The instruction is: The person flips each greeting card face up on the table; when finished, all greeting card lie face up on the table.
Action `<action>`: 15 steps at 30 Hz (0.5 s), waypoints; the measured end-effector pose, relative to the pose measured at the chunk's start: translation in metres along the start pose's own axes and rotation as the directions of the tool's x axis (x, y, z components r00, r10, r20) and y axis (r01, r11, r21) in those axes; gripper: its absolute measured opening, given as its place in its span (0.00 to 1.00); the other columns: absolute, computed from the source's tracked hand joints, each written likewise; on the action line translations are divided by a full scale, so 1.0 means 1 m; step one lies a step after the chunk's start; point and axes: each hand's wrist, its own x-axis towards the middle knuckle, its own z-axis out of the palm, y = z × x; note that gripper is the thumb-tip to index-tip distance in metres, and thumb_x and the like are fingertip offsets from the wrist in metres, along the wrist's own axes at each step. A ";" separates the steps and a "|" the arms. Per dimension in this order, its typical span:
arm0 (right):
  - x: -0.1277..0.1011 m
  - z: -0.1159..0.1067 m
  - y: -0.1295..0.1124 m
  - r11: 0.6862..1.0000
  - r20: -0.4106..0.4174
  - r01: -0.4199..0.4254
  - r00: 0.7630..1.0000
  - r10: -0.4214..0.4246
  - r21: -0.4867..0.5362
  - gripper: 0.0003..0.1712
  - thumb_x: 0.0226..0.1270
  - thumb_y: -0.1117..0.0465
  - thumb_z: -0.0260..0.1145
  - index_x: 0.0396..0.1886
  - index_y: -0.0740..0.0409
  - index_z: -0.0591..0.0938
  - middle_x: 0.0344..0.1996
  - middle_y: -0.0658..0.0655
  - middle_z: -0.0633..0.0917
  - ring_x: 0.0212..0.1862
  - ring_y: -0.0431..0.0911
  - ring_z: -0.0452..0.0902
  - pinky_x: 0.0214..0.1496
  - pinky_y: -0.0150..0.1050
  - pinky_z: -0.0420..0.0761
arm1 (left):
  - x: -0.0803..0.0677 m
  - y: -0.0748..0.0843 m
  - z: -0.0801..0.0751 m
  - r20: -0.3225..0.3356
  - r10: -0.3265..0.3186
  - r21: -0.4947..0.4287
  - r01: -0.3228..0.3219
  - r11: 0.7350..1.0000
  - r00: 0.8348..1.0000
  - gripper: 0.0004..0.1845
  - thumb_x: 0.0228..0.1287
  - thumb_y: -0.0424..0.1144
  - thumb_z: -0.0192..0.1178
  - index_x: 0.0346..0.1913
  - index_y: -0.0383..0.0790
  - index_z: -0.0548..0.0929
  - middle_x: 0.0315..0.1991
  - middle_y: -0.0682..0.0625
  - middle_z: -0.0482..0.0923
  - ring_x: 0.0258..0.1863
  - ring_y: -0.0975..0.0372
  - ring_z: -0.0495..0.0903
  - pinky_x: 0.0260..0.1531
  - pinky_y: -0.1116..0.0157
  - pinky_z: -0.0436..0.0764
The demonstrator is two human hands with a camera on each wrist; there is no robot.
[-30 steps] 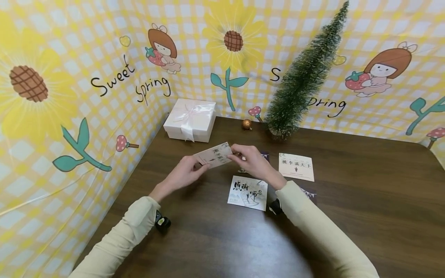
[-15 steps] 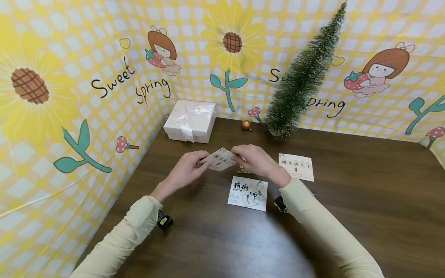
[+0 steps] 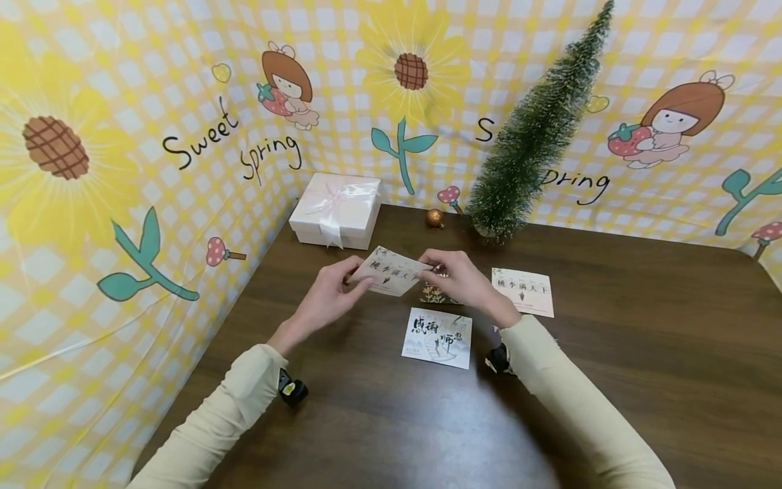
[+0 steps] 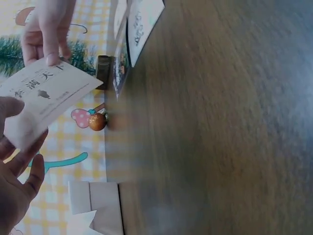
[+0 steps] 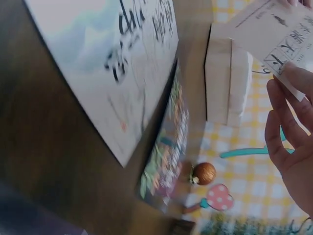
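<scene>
Both hands pinch one pale printed card (image 3: 391, 271), held above the table (image 3: 641, 380) between them; left hand (image 3: 326, 299) nips its left end with thumb and fingers, right hand (image 3: 458, 278) nips its right end the same way; card tilted, print facing up. Just under the right hand a dark floral card (image 3: 435, 295) lies flat, partly hidden; nearer the person, a white card with black brush lettering (image 3: 437, 337); to the right, a second pale printed card (image 3: 523, 292), apart from the others. Further back: white gift box with ribbon bow (image 3: 336, 210) at the left wall; small gold bauble (image 3: 435, 218); frosted mini fir tree (image 3: 537, 129) upright; yellow checked sunflower backdrop (image 3: 122, 136) behind it all.
</scene>
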 end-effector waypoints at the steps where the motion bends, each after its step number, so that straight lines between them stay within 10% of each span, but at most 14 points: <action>1: 0.000 -0.002 -0.001 0.999 0.008 0.014 1.000 -0.014 -0.044 0.02 0.69 0.64 0.64 0.38 0.57 0.83 0.33 0.54 0.87 0.36 0.48 0.84 0.42 0.44 0.81 | 0.000 0.000 0.000 0.009 -0.013 0.003 0.013 1.000 1.000 0.07 0.64 0.30 0.63 0.44 0.35 0.79 0.37 0.46 0.83 0.29 0.62 0.75 0.24 0.69 0.72; 7: 0.002 -0.011 -0.007 0.963 0.048 0.105 0.994 -0.096 -0.248 0.02 0.68 0.62 0.66 0.35 0.54 0.83 0.30 0.49 0.85 0.34 0.41 0.81 0.39 0.42 0.80 | 0.000 0.000 0.001 0.032 -0.043 0.005 0.043 0.999 0.999 0.10 0.64 0.30 0.63 0.47 0.34 0.79 0.37 0.45 0.84 0.35 0.60 0.80 0.35 0.62 0.80; 15: 0.000 -0.009 -0.008 0.997 -0.030 -0.071 0.997 0.070 -0.031 0.18 0.67 0.60 0.67 0.54 0.59 0.77 0.38 0.55 0.86 0.40 0.47 0.83 0.43 0.44 0.81 | 0.001 0.006 -0.003 -0.042 -0.061 -0.031 0.060 0.998 0.997 0.03 0.64 0.27 0.62 0.39 0.32 0.81 0.30 0.44 0.83 0.28 0.60 0.77 0.32 0.66 0.77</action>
